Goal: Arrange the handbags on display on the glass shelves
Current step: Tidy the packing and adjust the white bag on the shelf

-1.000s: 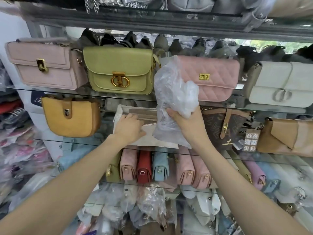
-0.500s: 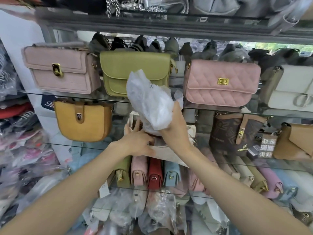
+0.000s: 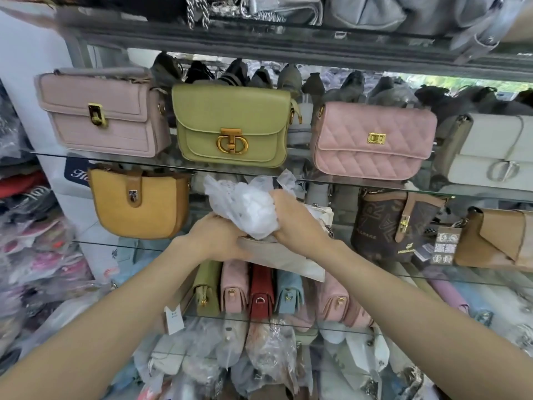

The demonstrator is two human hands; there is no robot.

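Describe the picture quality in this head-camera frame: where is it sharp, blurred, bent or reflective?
Head view: sharpest at the centre, on the green bag and pink quilted bag; edges smear, notably the wrapped stock at left; wide-angle bend curves the top shelf; the glass shelf mirrors the bags; daylight is soft, without hard shadows.

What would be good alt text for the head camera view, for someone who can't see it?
A person's right hand holds crumpled white plastic stuffing over a cream handbag that the left hand steadies on a glass shelf. Above stand mauve, green and pink quilted handbags.
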